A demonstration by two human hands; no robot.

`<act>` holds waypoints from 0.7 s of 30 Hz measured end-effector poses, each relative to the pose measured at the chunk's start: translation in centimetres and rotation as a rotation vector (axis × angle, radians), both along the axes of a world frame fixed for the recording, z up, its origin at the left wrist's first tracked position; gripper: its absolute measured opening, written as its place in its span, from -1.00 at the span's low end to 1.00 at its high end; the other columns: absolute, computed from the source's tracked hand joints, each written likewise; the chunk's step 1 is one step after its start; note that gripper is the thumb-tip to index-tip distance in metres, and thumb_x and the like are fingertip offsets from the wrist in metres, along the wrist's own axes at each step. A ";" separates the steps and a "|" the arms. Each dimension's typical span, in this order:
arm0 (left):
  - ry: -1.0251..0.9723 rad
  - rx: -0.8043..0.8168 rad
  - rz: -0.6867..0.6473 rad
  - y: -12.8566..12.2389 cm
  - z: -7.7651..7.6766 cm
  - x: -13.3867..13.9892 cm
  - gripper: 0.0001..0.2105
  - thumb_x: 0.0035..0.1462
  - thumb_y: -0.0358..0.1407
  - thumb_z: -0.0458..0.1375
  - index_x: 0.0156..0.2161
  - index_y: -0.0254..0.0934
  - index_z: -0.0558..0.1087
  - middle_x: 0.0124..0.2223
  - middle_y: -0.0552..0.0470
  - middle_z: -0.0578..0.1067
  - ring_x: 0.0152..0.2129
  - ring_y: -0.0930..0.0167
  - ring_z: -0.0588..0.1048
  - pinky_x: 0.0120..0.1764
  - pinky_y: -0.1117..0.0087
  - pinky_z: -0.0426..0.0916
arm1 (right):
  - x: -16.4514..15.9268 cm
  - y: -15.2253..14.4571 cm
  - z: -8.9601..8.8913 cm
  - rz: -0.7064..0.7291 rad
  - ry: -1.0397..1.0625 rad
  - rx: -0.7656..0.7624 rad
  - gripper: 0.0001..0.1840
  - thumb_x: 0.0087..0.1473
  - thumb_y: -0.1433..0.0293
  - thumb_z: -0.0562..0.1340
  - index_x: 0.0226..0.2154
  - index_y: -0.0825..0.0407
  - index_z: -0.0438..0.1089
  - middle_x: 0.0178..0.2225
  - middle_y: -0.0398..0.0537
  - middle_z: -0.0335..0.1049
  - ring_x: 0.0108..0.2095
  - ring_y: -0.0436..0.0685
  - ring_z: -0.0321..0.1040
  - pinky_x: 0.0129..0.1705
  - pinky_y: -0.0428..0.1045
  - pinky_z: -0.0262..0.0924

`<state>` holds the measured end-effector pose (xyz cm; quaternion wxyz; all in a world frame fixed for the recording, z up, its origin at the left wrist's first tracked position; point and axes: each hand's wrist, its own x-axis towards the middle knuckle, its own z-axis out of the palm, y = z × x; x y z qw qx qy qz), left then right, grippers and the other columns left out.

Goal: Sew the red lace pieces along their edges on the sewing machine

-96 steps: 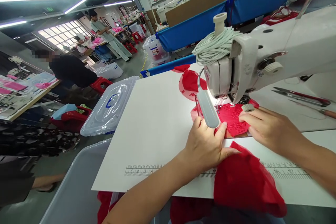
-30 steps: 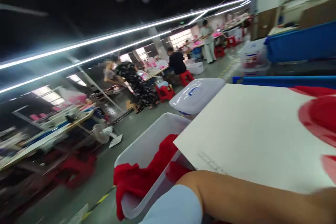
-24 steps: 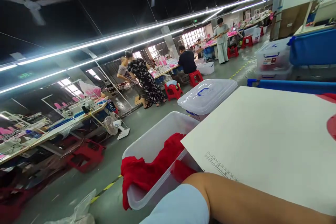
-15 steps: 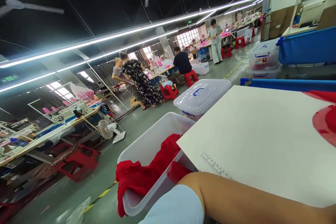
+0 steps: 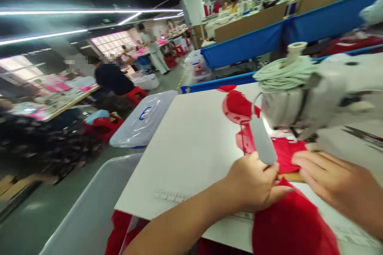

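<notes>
A piece of red fabric (image 5: 287,153) lies under the head of a white sewing machine (image 5: 283,107). My left hand (image 5: 254,181) is closed on red fabric just in front of a grey plate (image 5: 263,139), its thumb pointing right. Some of its fingers are hidden. Below it, a larger red fabric part (image 5: 293,223) hangs over the table's front. My right hand (image 5: 332,179) rests with outstretched fingers at the fabric's right side, fingertips touching it; its thumb is out of sight.
More red pieces (image 5: 237,105) lie on the white tabletop (image 5: 191,135) behind the plate. Scissors (image 5: 365,135) lie right of the machine. Left stand an open plastic bin (image 5: 92,203) and a lidded box (image 5: 143,117). A seated person (image 5: 113,77) works farther off.
The view has swung right, bringing the sewing machine and both hands into sight. Earlier, only my left arm showed, reaching across the white table.
</notes>
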<state>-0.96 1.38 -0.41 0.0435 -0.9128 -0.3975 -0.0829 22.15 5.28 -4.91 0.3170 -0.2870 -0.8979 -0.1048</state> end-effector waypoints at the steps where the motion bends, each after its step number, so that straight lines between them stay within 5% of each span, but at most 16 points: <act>1: -0.036 0.028 0.008 0.0 -0.2 -0.2 -0.44 0.43 0.03 -0.17 -0.09 -0.39 0.52 -0.08 -0.20 0.56 -0.34 0.32 0.54 -0.33 0.30 0.44 | 0.1 -0.1 0.4 -0.045 -0.067 0.058 -0.72 0.24 0.58 0.06 -0.36 0.02 0.42 -0.28 0.02 0.52 -0.29 0.15 0.41 -0.40 0.04 0.23; 7: -0.098 0.094 0.017 -0.7 -1.0 0.2 -0.25 0.40 0.08 -0.41 0.02 -0.39 0.51 -0.08 -0.30 0.54 -0.36 0.24 0.52 -0.42 0.26 0.42 | -0.7 0.4 1.6 -0.046 -0.060 0.048 -0.71 0.17 0.65 0.06 -0.42 0.05 0.37 -0.39 -0.05 0.47 -0.34 0.11 0.36 -0.38 0.01 0.13; 21: -0.104 0.144 0.029 -0.9 -1.1 0.3 -0.32 0.41 0.08 -0.28 0.07 -0.40 0.51 -0.06 -0.31 0.55 -0.22 0.18 0.51 -0.31 0.22 0.48 | -0.6 0.3 1.3 -0.044 -0.016 0.022 -0.72 0.17 0.66 0.05 -0.38 0.07 0.39 -0.42 -0.06 0.40 -0.41 0.09 0.26 -0.43 0.00 0.05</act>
